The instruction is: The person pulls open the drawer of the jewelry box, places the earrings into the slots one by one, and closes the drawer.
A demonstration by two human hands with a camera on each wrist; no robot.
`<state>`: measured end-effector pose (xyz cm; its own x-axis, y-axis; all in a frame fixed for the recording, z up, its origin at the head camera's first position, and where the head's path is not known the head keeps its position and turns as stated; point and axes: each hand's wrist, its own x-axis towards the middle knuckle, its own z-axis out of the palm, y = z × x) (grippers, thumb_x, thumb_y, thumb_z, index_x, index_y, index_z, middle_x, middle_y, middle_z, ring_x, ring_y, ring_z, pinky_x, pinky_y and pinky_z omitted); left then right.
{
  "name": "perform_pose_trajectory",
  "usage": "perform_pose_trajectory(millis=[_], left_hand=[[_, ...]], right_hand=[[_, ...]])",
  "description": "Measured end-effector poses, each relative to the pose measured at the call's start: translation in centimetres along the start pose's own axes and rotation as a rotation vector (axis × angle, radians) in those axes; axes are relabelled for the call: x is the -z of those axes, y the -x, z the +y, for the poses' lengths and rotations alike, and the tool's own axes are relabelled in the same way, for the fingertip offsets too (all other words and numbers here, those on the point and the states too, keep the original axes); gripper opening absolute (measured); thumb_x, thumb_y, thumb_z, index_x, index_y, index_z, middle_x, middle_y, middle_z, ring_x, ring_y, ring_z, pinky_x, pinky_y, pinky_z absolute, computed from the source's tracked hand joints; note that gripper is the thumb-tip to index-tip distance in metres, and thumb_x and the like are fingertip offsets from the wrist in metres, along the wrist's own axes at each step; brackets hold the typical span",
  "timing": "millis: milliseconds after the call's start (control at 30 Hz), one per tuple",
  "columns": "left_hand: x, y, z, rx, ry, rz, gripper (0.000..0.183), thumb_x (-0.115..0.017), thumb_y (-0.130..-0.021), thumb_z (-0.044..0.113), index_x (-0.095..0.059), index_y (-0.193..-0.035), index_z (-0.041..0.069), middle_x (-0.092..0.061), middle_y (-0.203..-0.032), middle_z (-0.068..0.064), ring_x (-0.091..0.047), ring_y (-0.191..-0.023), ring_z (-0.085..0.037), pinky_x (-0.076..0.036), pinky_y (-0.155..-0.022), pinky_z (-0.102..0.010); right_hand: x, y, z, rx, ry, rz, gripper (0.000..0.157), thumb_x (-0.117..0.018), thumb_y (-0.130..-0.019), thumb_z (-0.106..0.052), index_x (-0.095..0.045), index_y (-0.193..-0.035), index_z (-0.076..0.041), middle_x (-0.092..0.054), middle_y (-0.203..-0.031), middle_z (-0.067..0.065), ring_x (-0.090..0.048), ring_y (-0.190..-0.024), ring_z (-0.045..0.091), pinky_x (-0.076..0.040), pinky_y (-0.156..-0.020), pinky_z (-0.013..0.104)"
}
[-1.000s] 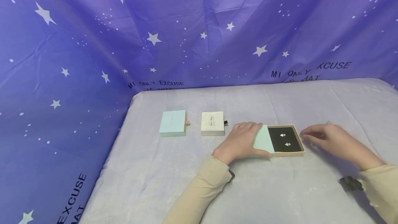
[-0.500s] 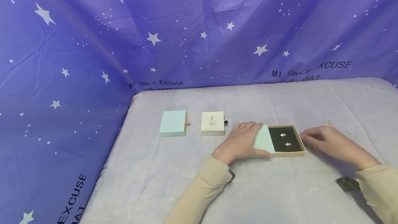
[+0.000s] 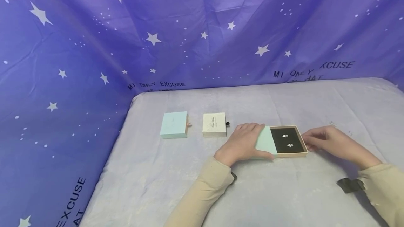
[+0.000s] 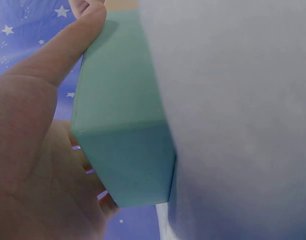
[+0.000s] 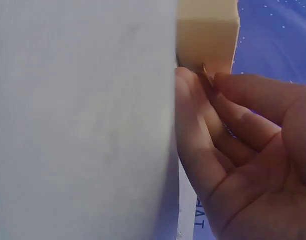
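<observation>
My left hand (image 3: 241, 141) grips a mint-green drawer box by its sleeve (image 3: 266, 141), the thumb along the near side and the fingers over the far side. In the left wrist view the sleeve (image 4: 123, 95) lies between thumb and fingers. Out of its right end sticks the tan drawer (image 3: 291, 155), pulled partway. A pair of earrings (image 3: 285, 136) sits on the black insert inside. At the drawer's end, my right hand (image 3: 334, 143) pinches a small ribbon tab (image 5: 206, 72) between thumb and finger, as the right wrist view shows.
To the left stand two closed drawer boxes: a light blue one (image 3: 174, 124) with a pinkish tab and a cream one (image 3: 214, 124) with a black tab. A pale cloth (image 3: 157, 171) covers the table. Behind hangs a purple star-patterned curtain (image 3: 195, 45).
My right hand has shifted slightly left, closer against the drawer's end. The left hand keeps its grip, and the drawer stays about as far out. The head view has moved a little.
</observation>
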<state>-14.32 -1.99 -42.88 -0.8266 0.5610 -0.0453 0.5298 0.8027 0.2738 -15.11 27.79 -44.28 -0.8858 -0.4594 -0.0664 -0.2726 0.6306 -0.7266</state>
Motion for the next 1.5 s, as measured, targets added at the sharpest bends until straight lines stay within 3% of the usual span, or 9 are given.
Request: perform_pose_trajectory(millis=[400, 533, 867, 1067, 1500], left_hand=[[0.2, -0.2, 0.0, -0.008, -0.013, 0.005, 0.1, -0.07, -0.074, 0.073, -0.038, -0.151, 0.017, -0.05, -0.143, 0.006, -0.045, -0.132, -0.012, -0.034, -0.11, -0.029], [0.2, -0.2, 0.1, -0.011, -0.006, -0.001, 0.099, -0.07, -0.074, 0.073, -0.038, -0.15, 0.018, -0.051, -0.142, 0.006, -0.046, -0.132, -0.011, -0.034, -0.11, -0.029], [0.0, -0.1, 0.1, -0.011, 0.0, -0.004, 0.098, -0.07, -0.074, 0.073, -0.039, -0.15, 0.018, -0.051, -0.141, 0.006, -0.046, -0.13, -0.01, -0.035, -0.108, -0.028], [0.0, 0.0, 0.1, -0.007, 0.002, -0.004, 0.099, -0.07, -0.074, 0.073, -0.038, -0.15, 0.018, -0.051, -0.142, 0.006, -0.046, -0.131, -0.01, -0.034, -0.109, -0.029], [0.1, 0.0, 0.0, -0.001, -0.004, -0.005, 0.1, -0.07, -0.075, 0.072, -0.037, -0.151, 0.018, -0.05, -0.143, 0.005, -0.045, -0.132, -0.012, -0.034, -0.11, -0.029]], right_hand=[[0.1, -0.2, -0.2, -0.067, -0.007, -0.007, 0.024, -0.057, -0.099, -0.009, -0.069, -0.107, 0.01, -0.076, -0.089, 0.007, -0.068, -0.073, 0.002, -0.052, -0.072, 0.017], [0.0, -0.1, -0.2, -0.085, 0.007, -0.009, 0.024, -0.057, -0.1, -0.011, -0.07, -0.107, 0.008, -0.076, -0.087, 0.003, -0.068, -0.074, 0.002, -0.049, -0.075, 0.014], [-0.5, 0.2, -0.2, -0.012, 0.036, 0.037, 0.017, -0.06, -0.097, -0.008, -0.073, -0.101, 0.003, -0.071, -0.076, -0.012, -0.063, -0.069, 0.0, -0.047, -0.071, 0.014], [-0.9, 0.0, -0.5, 0.014, 0.081, 0.051, 0.013, -0.064, -0.093, -0.005, -0.074, -0.098, 0.002, -0.07, -0.073, -0.014, -0.061, -0.069, -0.002, -0.04, -0.075, 0.009], [-1.2, -0.3, -0.8, 0.036, 0.08, 0.067, 0.012, -0.063, -0.093, -0.001, -0.074, -0.096, 0.003, -0.068, -0.07, -0.013, -0.059, -0.065, -0.001, -0.043, -0.07, 0.011]])
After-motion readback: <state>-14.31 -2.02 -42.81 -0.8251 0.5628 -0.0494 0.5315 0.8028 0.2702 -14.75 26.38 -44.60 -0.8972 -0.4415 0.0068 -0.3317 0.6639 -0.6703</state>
